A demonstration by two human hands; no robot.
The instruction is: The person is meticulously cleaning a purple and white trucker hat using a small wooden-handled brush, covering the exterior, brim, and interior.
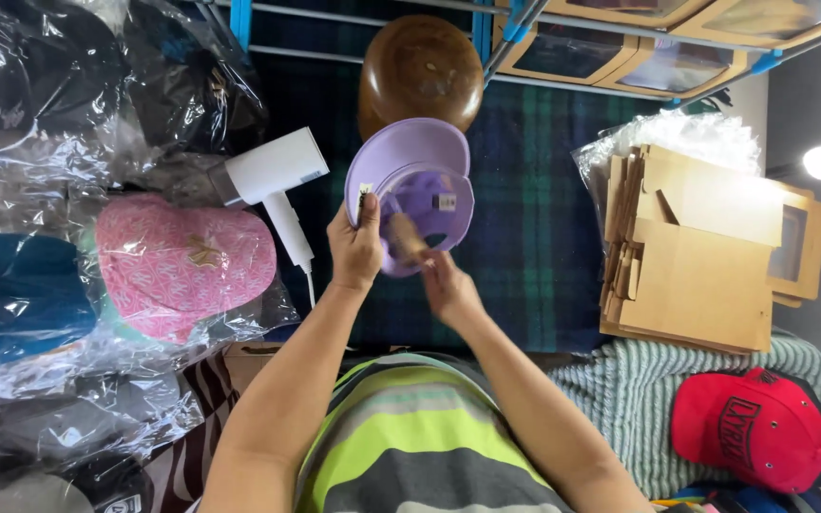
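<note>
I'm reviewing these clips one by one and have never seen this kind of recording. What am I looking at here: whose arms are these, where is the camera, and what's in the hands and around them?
There is no machine here: the camera sits on a person's head and looks down, so the two bare arms rising from the bottom edge are the wearer's own. The left hand grips a lilac cap by its edge, inside facing up. The right hand pushes a brownish, blurred object into it; I cannot tell what it is. Beyond the cap stands a rounded wooden hat form on a dark plaid cloth. A white handheld appliance and a bagged pink cap lie to the left, flat cardboard boxes and a red cap to the right.
</note>
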